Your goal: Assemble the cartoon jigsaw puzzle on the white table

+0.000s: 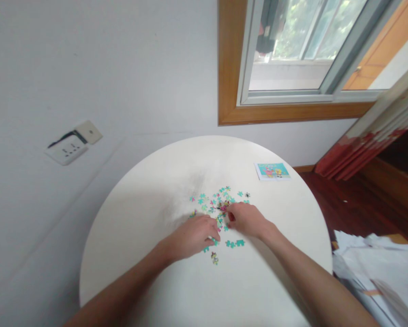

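Note:
A loose heap of small jigsaw puzzle pieces, mostly teal with some pink and yellow, lies on a round white table. My left hand is curled at the heap's near left side, with a teal jigsaw piece at its fingertips. At the right of the heap, my right hand reaches in with bent, closed fingers; its fingertips meet the pink and dark pieces, and what they hold is hidden. Teal pieces lie in a row nearer me. A few yellowish pieces lie together below my left hand.
A teal picture card with cartoon figures lies at the table's far right. A wall with a socket and a window stand behind. White papers are stacked right of the table, near a red-and-cream curtain.

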The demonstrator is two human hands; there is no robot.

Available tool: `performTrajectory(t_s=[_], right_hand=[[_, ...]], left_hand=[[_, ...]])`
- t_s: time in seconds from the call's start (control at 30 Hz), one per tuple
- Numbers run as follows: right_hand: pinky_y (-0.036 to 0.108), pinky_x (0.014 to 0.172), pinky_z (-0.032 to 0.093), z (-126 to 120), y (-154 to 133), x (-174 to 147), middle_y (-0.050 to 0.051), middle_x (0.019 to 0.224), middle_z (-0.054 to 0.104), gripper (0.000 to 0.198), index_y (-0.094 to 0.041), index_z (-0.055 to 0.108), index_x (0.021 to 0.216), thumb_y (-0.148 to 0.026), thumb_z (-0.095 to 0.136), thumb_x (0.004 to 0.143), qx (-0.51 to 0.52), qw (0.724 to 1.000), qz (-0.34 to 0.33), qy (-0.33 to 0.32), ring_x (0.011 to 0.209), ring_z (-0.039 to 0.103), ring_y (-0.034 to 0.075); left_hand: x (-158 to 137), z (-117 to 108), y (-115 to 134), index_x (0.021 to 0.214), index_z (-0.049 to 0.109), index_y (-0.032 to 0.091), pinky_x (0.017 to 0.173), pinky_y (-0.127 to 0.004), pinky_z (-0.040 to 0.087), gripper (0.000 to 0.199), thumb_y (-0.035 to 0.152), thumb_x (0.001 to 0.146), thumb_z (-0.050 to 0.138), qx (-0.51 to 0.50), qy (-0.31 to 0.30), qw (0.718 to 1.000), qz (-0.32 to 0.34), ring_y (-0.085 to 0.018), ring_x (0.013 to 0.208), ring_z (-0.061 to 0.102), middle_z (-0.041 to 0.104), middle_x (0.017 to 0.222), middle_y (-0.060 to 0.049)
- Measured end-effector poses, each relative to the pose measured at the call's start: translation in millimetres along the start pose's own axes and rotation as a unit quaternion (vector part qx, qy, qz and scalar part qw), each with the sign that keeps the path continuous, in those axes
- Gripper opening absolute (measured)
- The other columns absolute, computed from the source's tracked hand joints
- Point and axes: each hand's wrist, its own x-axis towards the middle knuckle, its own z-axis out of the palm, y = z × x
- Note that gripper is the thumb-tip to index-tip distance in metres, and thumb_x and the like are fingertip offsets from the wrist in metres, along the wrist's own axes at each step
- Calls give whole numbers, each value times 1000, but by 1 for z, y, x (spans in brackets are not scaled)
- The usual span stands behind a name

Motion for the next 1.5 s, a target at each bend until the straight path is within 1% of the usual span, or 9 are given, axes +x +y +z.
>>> performTrajectory(t_s=[0.1,0.2,0.3,0.57,0.7,0.93,1.2,1.4,1.5], right_hand=[[26,63,36,-3,8,3,4,90,70,14,-21,68,91,-31,64,82,14,999,0,36,82,64,19],[26,71,38,-3,11,11,5,104,66,19,-23,67,104,-29,58,88,26,994,-19,109,91,63,18],[24,76,39,1,11,19,6,109,61,18,-22,69,103,-23,57,89,21,993,-50,101,94,62,17],[22,67,39,3,26,24,3,82,66,7,-16,68,83,-20,62,84,145,979,-94,110,73,59,13],[24,61,39,-14,64,16,3,72,67,10,-14,69,79,-21,64,80,194,971,-25,138,66,59,14],[24,54,37,-27,112,3,5,65,68,8,-13,73,73,-18,69,70,173,981,74,36,60,58,14],[25,58,40,-17,113,16,6,72,71,8,-16,72,75,-21,72,69,138,982,101,81,66,62,16],[26,58,36,-20,97,13,7,77,70,6,-19,70,74,-21,72,69,71,980,142,121,69,62,18],[26,58,35,-19,78,13,5,76,69,3,-19,70,75,-21,68,74,80,983,88,142,66,59,16]], left_hand=[[1,-4,-1,88,74,23,85,-28,42,16,20,91,59,-18,12,1000,0,-16,90,62,70,92,-1],[7,-2,-2,94,73,22,87,-31,43,15,24,93,58,11,79,995,-54,-19,96,60,68,97,-4],[12,6,-4,100,72,22,92,-33,42,14,27,88,66,34,116,988,-96,-22,102,57,66,103,-5],[15,12,-5,87,72,20,91,-31,41,3,22,86,69,-3,108,990,-95,-19,96,60,68,92,-3],[16,10,-4,85,70,20,89,-30,41,3,21,86,68,-19,104,990,-97,-19,95,60,68,92,-3],[16,12,-7,82,69,19,89,-30,42,5,20,86,67,-38,99,988,-116,-19,95,59,67,91,-3],[15,11,-18,86,70,21,86,-29,41,7,16,88,65,-19,144,984,-100,-18,92,59,66,90,-1],[13,8,-20,84,72,21,85,-29,41,11,17,89,63,-11,126,987,-103,-18,88,60,67,86,-1],[13,6,-19,85,71,21,80,-27,41,11,17,89,61,-12,123,986,-109,-17,86,60,66,84,-1]])
